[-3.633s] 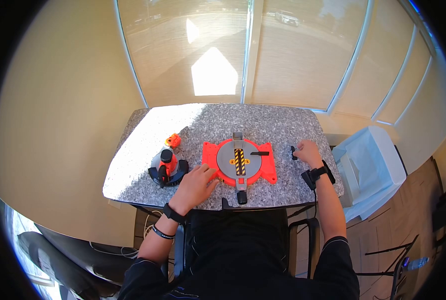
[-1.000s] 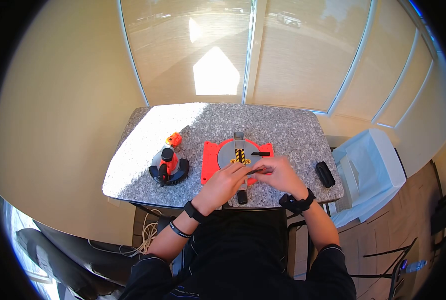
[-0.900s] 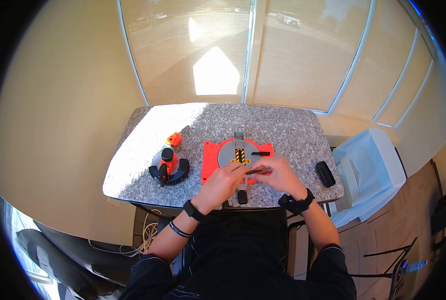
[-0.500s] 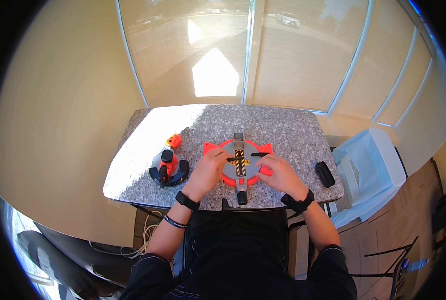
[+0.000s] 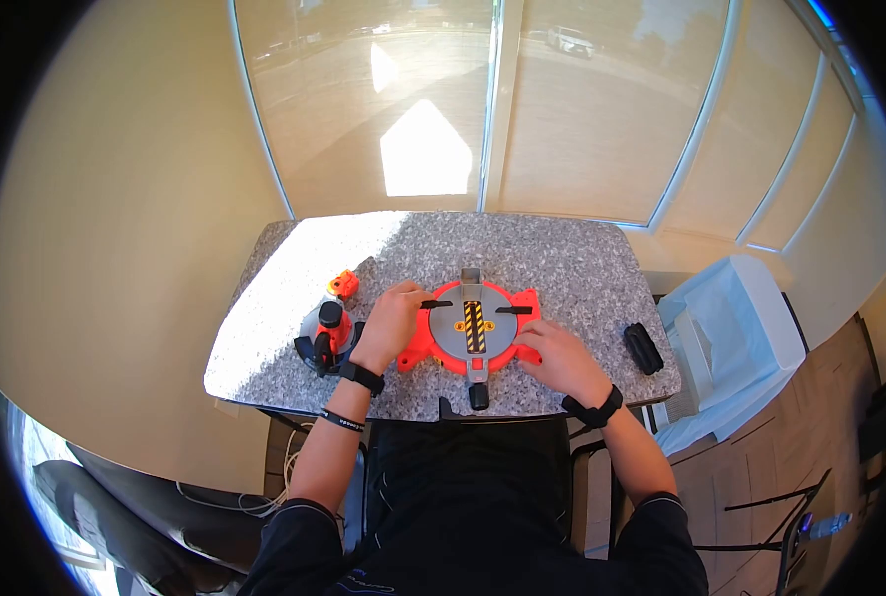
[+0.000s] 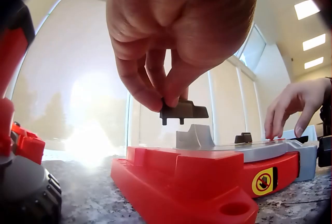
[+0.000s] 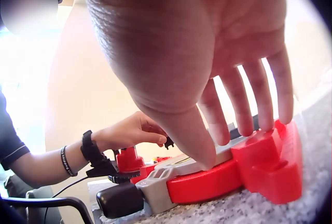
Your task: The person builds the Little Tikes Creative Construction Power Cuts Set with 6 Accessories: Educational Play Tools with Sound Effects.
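Observation:
My left hand (image 5: 393, 323) pinches a small black plastic piece (image 6: 185, 110) between thumb and fingertips. In the left wrist view two short pegs point down from it, and it hangs above the left side of a red toy miter saw base (image 6: 176, 164). The base carries a round grey turntable (image 5: 450, 343) with a yellow-and-black striped strip (image 5: 474, 328) along its middle. A similar black piece (image 5: 514, 310) sits on the turntable's right side. My right hand (image 5: 564, 364) has its fingers extended, fingertips at the base's right wing (image 7: 270, 156).
An orange-and-black toy saw head (image 5: 331, 318) stands on the granite-patterned table (image 5: 562, 248) left of the base. Near the right edge lies a long black object (image 5: 644, 349). Beyond that edge is a container draped in pale blue (image 5: 751, 308). Windows with shades rise behind.
My right hand left the table's right side for the base. Both hands met over it around the black piece; then my left hand drew away leftward with that piece while my right stayed at the right.

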The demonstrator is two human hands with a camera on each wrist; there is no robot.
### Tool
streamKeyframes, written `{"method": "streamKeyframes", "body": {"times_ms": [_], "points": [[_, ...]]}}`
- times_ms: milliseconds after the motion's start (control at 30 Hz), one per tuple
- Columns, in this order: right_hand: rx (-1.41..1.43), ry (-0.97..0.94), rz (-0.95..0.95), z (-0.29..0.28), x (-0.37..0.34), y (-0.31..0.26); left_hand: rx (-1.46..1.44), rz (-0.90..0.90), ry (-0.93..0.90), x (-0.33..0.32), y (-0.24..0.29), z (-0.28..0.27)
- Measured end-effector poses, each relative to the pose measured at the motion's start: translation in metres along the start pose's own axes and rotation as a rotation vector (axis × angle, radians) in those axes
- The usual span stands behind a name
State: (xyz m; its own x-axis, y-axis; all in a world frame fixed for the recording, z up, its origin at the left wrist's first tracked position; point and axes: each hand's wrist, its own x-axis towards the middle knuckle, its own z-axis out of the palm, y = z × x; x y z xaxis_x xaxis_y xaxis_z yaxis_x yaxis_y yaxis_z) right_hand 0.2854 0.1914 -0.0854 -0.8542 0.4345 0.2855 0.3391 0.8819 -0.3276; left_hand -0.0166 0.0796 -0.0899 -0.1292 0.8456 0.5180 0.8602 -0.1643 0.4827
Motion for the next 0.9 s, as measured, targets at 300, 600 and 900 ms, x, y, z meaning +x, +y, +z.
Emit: {"method": "streamKeyframes", "body": {"times_ms": [300,600,900], "points": [[-0.011,-0.007,-0.018,0.001,-0.003,-0.001,0.015,-0.04,-0.028,0.0,-0.008,0.012],[-0.015,-0.007,-0.022,0.002,-0.004,-0.001,0.018,-0.061,-0.049,-0.001,-0.007,0.01],[0.007,-0.006,-0.016,0.002,-0.004,-0.001,0.013,-0.048,-0.024,-0.002,-0.012,0.014]]}}
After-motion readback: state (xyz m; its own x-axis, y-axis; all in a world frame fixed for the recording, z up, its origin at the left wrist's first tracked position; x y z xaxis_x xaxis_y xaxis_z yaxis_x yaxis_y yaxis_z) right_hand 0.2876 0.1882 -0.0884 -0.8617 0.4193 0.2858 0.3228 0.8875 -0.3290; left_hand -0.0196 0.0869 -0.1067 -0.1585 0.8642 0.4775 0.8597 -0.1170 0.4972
